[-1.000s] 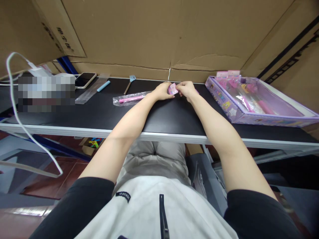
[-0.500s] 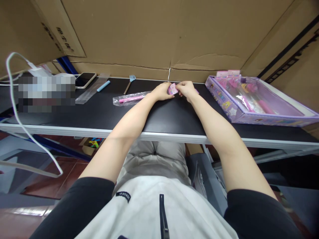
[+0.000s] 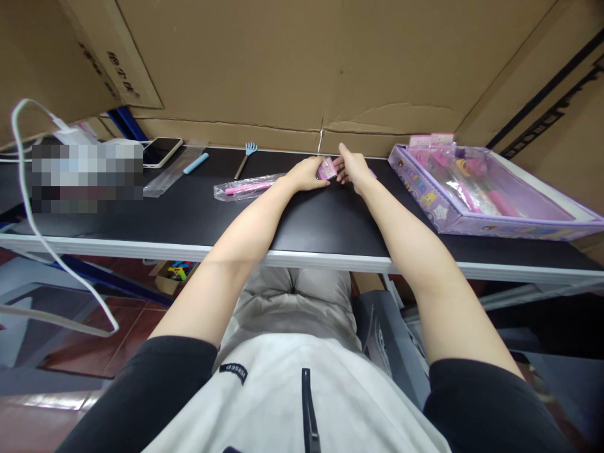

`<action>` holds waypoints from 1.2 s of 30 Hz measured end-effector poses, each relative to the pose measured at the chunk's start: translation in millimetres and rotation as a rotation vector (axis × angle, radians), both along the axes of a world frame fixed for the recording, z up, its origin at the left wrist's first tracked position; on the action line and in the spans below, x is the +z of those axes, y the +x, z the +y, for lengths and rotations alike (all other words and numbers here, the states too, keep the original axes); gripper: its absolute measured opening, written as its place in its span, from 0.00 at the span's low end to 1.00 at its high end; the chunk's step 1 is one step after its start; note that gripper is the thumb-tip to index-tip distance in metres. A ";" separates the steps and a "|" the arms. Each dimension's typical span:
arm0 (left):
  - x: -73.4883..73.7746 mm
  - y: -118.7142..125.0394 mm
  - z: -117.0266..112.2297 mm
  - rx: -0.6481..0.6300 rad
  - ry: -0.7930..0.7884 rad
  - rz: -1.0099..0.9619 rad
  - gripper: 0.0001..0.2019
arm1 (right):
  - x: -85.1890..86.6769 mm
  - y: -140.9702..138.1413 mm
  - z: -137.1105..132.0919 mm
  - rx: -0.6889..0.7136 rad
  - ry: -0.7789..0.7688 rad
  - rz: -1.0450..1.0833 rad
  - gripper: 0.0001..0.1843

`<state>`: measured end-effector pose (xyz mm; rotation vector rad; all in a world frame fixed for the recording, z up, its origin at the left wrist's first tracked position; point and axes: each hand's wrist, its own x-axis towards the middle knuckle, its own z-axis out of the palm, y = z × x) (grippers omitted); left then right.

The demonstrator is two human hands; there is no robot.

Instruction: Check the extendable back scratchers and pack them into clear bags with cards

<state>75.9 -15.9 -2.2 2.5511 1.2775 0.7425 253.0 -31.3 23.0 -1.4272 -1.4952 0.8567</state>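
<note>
My left hand (image 3: 306, 174) is closed on a small pink printed card (image 3: 326, 168) near the back of the black table. Just right of the card is my right hand (image 3: 353, 170), its thumb raised and its fingers apart, with nothing seen in its grasp. A sliver of something purple (image 3: 373, 173) shows beyond the right wrist, mostly hidden. Left of my left hand lies a pink pen-like stick in a clear plastic sleeve (image 3: 250, 187), partly covered by the forearm.
At right stands a purple display box (image 3: 453, 217) with packaged pink items. Toward the left lie a small blue-pronged rake (image 3: 244, 158), a light blue stick (image 3: 196, 163), a clear sleeve (image 3: 170, 173) and a phone (image 3: 163, 151). A white cable (image 3: 29, 189) loops over the table edge. Cardboard walls (image 3: 264, 69) rise behind.
My right hand has let go of the card's edge; its thumb has lifted and its fingers have spread. My left hand stays in place with the card.
</note>
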 end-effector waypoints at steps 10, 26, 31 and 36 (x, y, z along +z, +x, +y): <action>-3.7 -0.6 4.7 -0.001 0.010 -0.010 0.32 | 8.0 -9.8 -18.2 -0.050 -0.008 -0.088 0.11; 7.0 2.9 -12.7 0.061 -0.045 -0.030 0.48 | 5.6 -7.7 -15.2 -0.046 0.002 -0.126 0.10; 2.4 1.4 -3.2 0.025 -0.005 0.030 0.33 | 5.2 -4.8 -15.0 -0.034 -0.031 -0.157 0.14; 2.4 -0.4 -4.5 0.028 0.006 0.039 0.34 | 11.1 -6.6 -23.9 0.010 -0.103 -0.177 0.18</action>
